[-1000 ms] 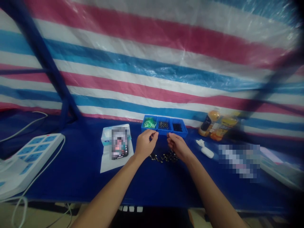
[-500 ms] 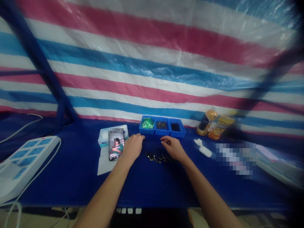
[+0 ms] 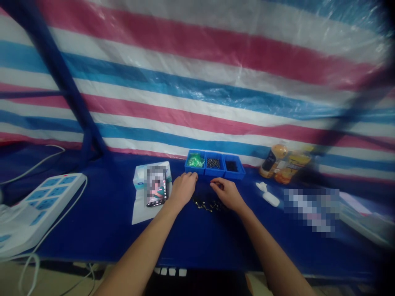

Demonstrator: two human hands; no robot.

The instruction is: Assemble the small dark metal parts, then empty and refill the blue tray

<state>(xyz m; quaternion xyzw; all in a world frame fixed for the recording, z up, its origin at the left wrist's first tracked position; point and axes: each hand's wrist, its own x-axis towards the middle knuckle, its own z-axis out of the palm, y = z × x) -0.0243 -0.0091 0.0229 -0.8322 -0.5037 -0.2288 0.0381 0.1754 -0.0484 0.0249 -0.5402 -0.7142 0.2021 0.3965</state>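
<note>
My left hand (image 3: 184, 188) is closed, its fingers bent downward just in front of the left blue bin (image 3: 195, 169); whatever they hold is hidden. To its right, my right hand (image 3: 227, 192) has thumb and forefinger drawn together in a pinch, and anything between them is too small to make out. Loose small metallic and dark pieces (image 3: 205, 205) lie on the blue tabletop between and below the hands. Green packets (image 3: 196, 160) fill the left bin. Small shiny parts (image 3: 212, 163) sit in the middle bin, and tiny black parts (image 3: 231, 166) in the right one.
A lit phone (image 3: 156, 189) leans on a tissue box (image 3: 138, 176) at left. Farther left lies a white power strip (image 3: 46, 205) with a cable. On the right are a white earphone-type case (image 3: 270, 199), an orange-capped bottle (image 3: 273, 161) and a yellow pouch (image 3: 291, 166).
The whole view has shifted slightly, with things appearing farther right. My left hand has moved a little toward my right hand, which keeps its pinch.
</note>
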